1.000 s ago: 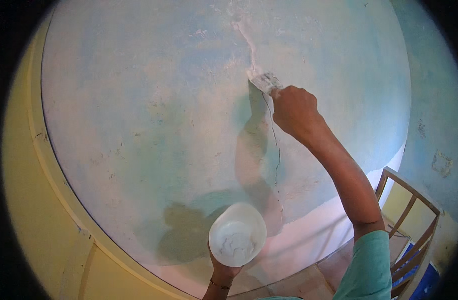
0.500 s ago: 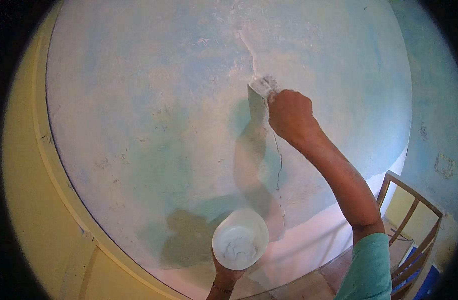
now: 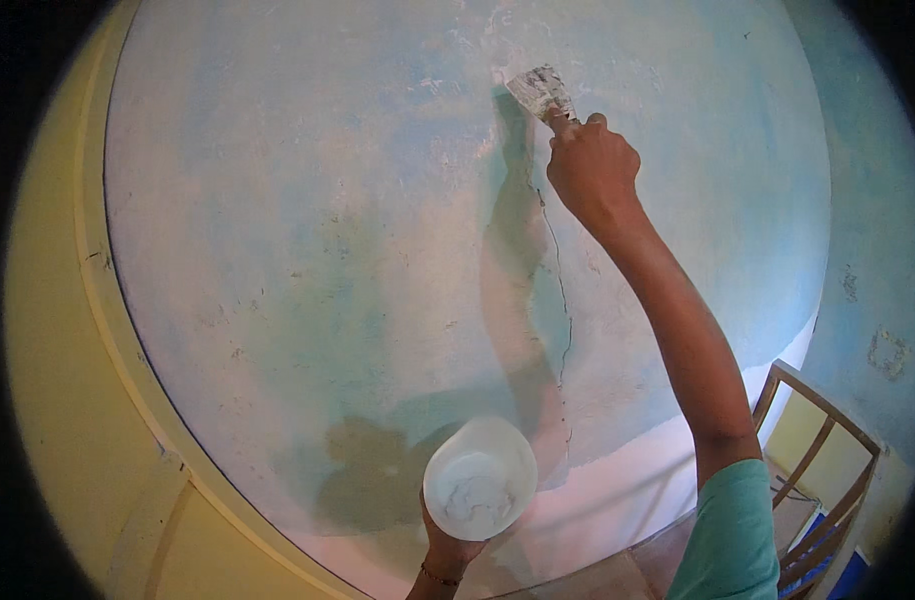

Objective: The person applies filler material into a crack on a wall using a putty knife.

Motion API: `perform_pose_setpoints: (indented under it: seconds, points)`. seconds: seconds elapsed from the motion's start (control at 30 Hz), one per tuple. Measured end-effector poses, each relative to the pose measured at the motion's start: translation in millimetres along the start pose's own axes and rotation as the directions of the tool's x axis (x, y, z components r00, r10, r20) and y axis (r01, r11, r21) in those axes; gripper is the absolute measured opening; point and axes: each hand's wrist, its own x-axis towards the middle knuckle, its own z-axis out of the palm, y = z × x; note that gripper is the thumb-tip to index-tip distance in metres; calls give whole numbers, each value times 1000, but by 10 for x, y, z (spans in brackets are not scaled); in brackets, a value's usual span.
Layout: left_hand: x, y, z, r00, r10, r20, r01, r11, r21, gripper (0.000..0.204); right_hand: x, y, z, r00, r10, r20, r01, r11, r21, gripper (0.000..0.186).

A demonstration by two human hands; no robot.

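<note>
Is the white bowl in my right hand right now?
No, your left hand holds the white bowl, while your right hand grips a flat scraper.

Soft shadows (image 3: 362, 470) were cast on the wall (image 3: 417, 250) above and left of the bowl (image 3: 514, 465); straight edges were bowed, corners blackened.

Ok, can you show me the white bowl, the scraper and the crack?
White bowl (image 3: 485, 438): head view, on its inner side below the far rim.
Scraper (image 3: 540, 88): head view, on its smeared flat blade.
Crack (image 3: 562, 285): head view, partway along its dark line.
</note>
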Motion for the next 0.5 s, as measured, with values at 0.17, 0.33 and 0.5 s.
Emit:
perform_pose_setpoints:
  seconds: [0.17,0.33,0.5]
  points:
    - [-27,50,33,999,35,5,-35,999,-21,60,15,-63,146,995,64,-77,-45,974,224,45]
    - [28,34,-128,998,51,-21,-52,999,-15,62,62,-87,257,988,134,-79,-104,946,306,44]
    - [63,24,-232,999,41,4,-41,999,-20,64,125,-108,252,995,87,-49,-79,986,150,34]
